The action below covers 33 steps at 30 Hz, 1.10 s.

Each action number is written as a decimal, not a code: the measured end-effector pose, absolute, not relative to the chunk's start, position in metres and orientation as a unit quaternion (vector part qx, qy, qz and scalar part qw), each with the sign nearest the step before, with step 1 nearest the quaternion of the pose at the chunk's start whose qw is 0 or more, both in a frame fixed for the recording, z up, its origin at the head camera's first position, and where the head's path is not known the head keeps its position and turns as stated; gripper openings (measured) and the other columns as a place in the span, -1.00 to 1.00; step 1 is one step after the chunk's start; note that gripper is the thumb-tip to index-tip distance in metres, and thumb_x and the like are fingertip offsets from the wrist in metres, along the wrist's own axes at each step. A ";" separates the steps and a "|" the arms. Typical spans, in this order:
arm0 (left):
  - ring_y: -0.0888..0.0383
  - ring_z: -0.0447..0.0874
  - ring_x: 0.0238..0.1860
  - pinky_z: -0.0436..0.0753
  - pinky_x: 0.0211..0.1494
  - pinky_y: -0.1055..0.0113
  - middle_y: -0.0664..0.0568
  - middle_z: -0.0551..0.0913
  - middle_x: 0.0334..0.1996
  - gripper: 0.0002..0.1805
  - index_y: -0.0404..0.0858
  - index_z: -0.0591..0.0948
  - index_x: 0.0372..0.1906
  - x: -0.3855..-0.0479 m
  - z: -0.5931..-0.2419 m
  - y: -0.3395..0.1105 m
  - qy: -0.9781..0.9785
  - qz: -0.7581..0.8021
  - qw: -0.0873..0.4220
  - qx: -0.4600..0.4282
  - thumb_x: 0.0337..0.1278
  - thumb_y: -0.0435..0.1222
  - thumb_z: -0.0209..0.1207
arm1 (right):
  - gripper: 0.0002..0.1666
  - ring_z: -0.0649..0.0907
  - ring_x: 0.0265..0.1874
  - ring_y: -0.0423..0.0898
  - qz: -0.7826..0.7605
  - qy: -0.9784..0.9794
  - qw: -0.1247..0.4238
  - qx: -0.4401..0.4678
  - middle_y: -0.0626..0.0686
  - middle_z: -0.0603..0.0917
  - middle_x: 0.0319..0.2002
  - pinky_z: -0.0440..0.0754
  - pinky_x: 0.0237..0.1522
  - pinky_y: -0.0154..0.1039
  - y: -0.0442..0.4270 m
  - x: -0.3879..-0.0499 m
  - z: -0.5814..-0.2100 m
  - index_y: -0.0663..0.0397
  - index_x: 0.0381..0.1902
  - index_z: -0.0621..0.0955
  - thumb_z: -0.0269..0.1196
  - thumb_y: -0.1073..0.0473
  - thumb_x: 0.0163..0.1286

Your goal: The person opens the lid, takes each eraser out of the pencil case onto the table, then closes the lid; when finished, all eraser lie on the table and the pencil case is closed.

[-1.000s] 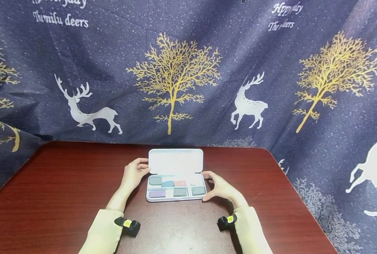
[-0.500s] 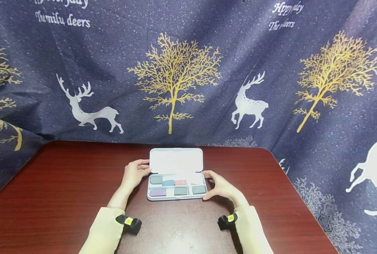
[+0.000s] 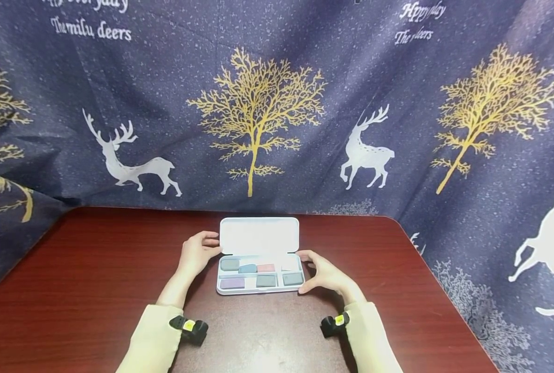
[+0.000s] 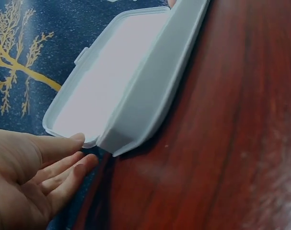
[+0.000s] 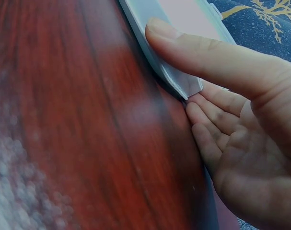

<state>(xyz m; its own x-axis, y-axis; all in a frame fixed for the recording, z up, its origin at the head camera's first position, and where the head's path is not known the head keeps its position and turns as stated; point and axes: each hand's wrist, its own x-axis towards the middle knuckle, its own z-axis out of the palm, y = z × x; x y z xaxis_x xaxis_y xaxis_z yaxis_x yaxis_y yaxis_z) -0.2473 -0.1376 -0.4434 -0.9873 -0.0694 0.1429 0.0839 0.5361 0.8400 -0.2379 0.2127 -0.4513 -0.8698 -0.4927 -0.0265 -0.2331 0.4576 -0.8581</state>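
Note:
A white hinged case (image 3: 253, 291) lies on the table in the head view, its lid (image 3: 259, 235) raised at the back. Its compartments hold small flat blocks: purple (image 3: 232, 283), blue (image 3: 247, 269), pink (image 3: 265, 268) and several grey ones (image 3: 265, 281). My left hand (image 3: 194, 256) is at the lid's left edge, its thumb tip touching the lid's lower corner in the left wrist view and its fingers extended beside it. My right hand (image 3: 322, 272) grips the case's right end, thumb at the front corner and curled fingers (image 5: 203, 115) at the back.
The reddish-brown wooden table (image 3: 118, 269) ends just behind the case. A dark blue cloth (image 3: 305, 103) printed with trees and deer hangs behind it. Black wrist-worn devices (image 3: 195, 331) sit on both sleeves.
The case and both hands stay nearly where they were, the view shifting only slightly. The lid remains raised and the blocks lie in the same places.

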 end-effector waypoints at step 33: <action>0.25 0.47 -0.41 0.48 -0.36 0.40 0.02 0.77 -0.29 -0.57 -0.29 0.75 -0.15 -0.240 -0.431 -0.133 -0.901 -0.366 -0.047 -0.227 -0.31 -0.32 0.52 | 0.08 0.44 0.26 0.21 -0.462 0.848 0.135 -0.219 0.26 0.50 0.24 0.28 0.35 0.15 0.215 -0.239 -0.453 0.31 0.30 0.37 0.59 0.26 -0.24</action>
<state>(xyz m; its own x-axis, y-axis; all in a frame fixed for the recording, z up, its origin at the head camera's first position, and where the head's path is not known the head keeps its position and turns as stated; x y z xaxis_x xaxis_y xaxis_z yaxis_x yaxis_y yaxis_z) -0.2396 -0.1335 -0.4309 -0.8928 0.4432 0.0809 0.3742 0.6296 0.6809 -0.2391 0.2146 -0.4532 -0.8673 -0.4970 -0.0273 -0.2464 0.4764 -0.8440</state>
